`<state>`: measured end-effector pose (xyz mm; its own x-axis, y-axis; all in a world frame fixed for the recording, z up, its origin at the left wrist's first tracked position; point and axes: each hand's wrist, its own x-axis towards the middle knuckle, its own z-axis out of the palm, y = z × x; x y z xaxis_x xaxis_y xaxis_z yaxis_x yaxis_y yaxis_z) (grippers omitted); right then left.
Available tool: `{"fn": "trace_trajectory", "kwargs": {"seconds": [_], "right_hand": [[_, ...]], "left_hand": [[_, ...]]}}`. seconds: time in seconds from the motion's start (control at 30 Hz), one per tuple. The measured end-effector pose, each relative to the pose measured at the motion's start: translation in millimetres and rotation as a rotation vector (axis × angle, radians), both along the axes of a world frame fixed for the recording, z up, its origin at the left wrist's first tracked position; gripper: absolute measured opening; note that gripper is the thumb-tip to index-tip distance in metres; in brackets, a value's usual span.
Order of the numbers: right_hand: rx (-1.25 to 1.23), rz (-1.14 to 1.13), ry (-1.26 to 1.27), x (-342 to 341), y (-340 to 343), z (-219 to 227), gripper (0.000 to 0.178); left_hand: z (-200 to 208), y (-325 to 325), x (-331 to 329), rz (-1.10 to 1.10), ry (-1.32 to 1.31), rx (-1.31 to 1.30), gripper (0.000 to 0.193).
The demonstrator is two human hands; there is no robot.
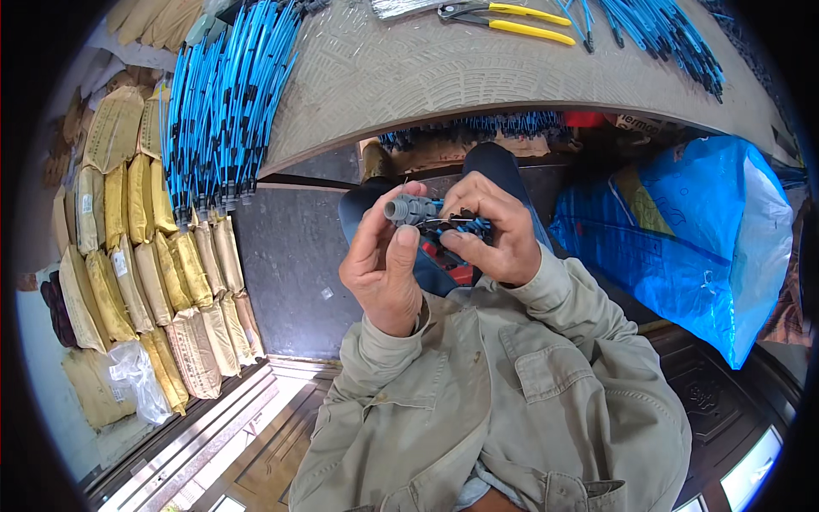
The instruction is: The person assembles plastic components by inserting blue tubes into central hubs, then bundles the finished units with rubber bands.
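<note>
My left hand [381,263] is closed around a grey plastic connector [409,210] with a ribbed, round open end, held between thumb and fingers above my lap. Close beside it, my right hand [505,224] is bent around a small cluster of black and blue cable pieces [474,227]. Its thumb and fingertips meet near the connector's right end, where a thin shiny strand shows. The fingers partly hide how the cable pieces and connector meet. Below the hands, a red object [461,274] shows against my dark trousers.
A worktable [384,81] curves ahead, bearing yellow-handled pliers [531,24] and blue cables [665,43]. More blue cables [230,111] hang at its left edge over stacked tan packages [192,341]. At right stands a large blue plastic bag [674,230].
</note>
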<state>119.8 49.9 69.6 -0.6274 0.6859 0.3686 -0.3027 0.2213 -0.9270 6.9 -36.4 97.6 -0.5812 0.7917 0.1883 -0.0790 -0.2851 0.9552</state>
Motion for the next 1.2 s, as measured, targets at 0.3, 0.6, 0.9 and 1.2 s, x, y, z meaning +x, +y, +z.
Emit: {"fn": "trace_trajectory", "kwargs": {"seconds": [0.3,0.6,0.9,1.2], "right_hand": [[0.117,-0.026,-0.019,-7.1,6.0,-8.0,0.014],[0.2,-0.039,0.008,-13.3,11.2,-3.3,0.023],[0.126,0.079,-0.165,-11.7,22.0,3.9,0.034],[-0.002,0.103,0.013,-18.8,20.9,4.5,0.037]], "left_hand": [[-3.2,5.3,-3.2,0.027,-0.022,0.036,0.033],[0.8,11.3,-6.3,0.052,-0.067,0.015,0.031],[2.9,13.7,-9.3,0.075,-0.098,-0.008,0.031],[2.1,13.5,-13.3,0.103,-0.151,-0.011,0.029]]}}
